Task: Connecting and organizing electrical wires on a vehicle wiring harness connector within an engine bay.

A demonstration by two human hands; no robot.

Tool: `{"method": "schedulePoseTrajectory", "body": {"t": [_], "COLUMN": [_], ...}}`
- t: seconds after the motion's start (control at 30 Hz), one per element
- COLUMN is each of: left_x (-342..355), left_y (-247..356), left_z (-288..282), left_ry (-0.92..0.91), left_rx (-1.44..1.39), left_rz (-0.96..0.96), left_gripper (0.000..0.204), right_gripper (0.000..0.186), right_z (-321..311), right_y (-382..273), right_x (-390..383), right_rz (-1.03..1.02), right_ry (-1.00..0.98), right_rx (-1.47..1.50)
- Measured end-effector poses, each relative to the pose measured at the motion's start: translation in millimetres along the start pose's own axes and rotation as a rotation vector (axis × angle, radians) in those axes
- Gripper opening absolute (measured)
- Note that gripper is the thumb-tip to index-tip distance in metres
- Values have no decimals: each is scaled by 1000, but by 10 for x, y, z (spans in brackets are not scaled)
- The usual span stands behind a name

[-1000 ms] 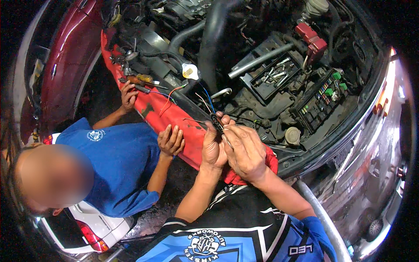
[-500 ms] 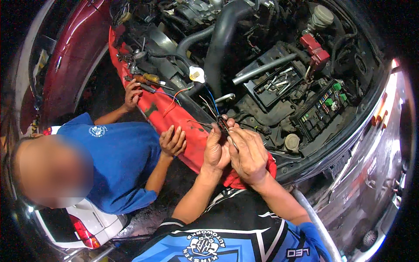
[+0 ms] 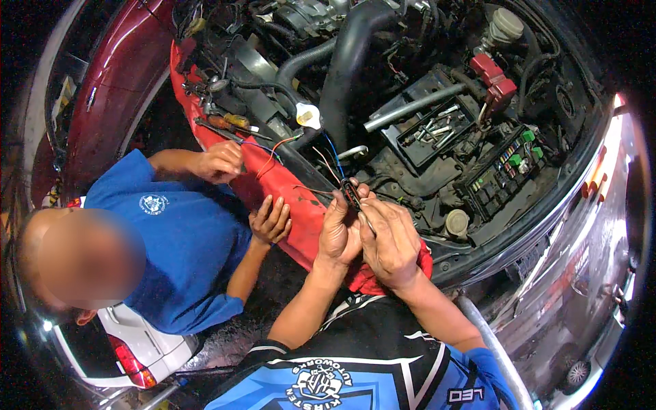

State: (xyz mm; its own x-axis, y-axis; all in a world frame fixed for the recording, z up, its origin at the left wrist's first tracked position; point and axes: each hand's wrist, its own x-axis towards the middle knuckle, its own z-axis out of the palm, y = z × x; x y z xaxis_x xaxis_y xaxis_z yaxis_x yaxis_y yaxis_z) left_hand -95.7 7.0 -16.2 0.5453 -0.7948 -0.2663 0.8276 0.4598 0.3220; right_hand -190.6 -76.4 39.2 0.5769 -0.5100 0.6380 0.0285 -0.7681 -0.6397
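Observation:
Over the red fender cover, both my hands meet around a small dark wire connector (image 3: pixel 350 194). My left hand (image 3: pixel 340 232) grips it between thumb and fingers. A blue wire (image 3: pixel 332 145) and a pale wire (image 3: pixel 324 158) run from its top end toward the engine. My right hand (image 3: pixel 391 242) presses close against it, thumb and fingers pinched together. Something thin and metallic shows at the right fingertips, but its kind is hidden. The red fender cover (image 3: pixel 304 229) lies beneath, with orange and red wires (image 3: pixel 275 149) loose across it.
A co-worker (image 3: pixel 184 232) in a blue shirt leans in at the left, hands by the cover. Screwdrivers (image 3: pixel 236 123) lie on its far part. The engine bay holds a black tray of sockets (image 3: pixel 437 131), an open fuse box (image 3: pixel 502 171) and a metal pipe (image 3: pixel 413 108).
The co-worker's farther hand has drawn away from the tools, nearer to me, with its fingers curled. My hands stay almost in place around the connector.

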Motion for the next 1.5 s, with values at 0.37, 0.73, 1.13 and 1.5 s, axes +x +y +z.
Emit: {"method": "schedulePoseTrajectory", "body": {"t": [0.37,0.73,1.13,1.5], "left_x": [0,48,92,64], "left_y": [-17,1,-19,-6], "left_z": [39,44,15,72], "left_ry": [-10,-25,-35,20], "left_rx": [-32,54,54,118], "left_rz": [-13,-12,-8,-7], "left_gripper": [39,38,38,37], "right_gripper": [21,22,21,20], "right_z": [-9,-37,-48,-81], "right_y": [23,-7,4,-23], "right_x": [-28,53,31,63], "right_rz": [-13,-28,36,5], "right_ry": [16,21,32,22], "right_rx": [2,-42,-40,-53]}}
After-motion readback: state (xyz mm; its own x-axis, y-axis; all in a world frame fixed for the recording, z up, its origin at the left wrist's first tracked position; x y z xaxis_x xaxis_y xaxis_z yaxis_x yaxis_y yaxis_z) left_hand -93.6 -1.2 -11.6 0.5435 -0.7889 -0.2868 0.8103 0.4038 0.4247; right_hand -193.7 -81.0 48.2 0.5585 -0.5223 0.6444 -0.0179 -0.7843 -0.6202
